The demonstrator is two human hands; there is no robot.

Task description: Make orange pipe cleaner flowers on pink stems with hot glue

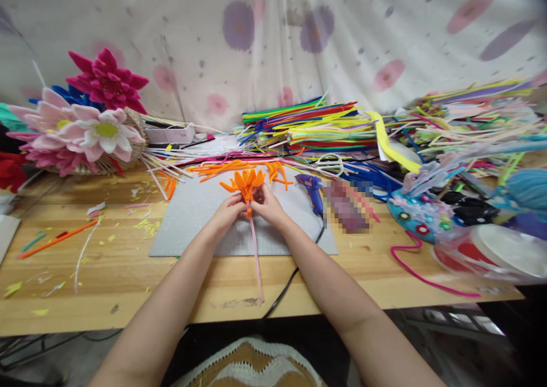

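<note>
An orange pipe-cleaner flower [245, 184] with spread petals stands upright over the grey mat, its pale pink stem [255, 256] running down toward the table's front edge. My left hand [231, 211] pinches the flower's base from the left. From the other side, my right hand [268, 206] closes its thumb and fingers on the same base. Just behind the flower lie loose orange pipe-cleaner pieces [217, 169], with more bent orange pieces [278, 173] to the right. A blue glue gun [314, 192] rests on the mat to the right of my right hand.
The grey mat [183, 227] covers the table's middle. Finished flowers [106, 82] fill a basket at left. Bundles of coloured pipe cleaners [316, 125] and white-handled scissors [329, 163] lie behind. A black cord [284, 290] crosses the front edge. A plastic-wrapped white tub [508, 247] stands right.
</note>
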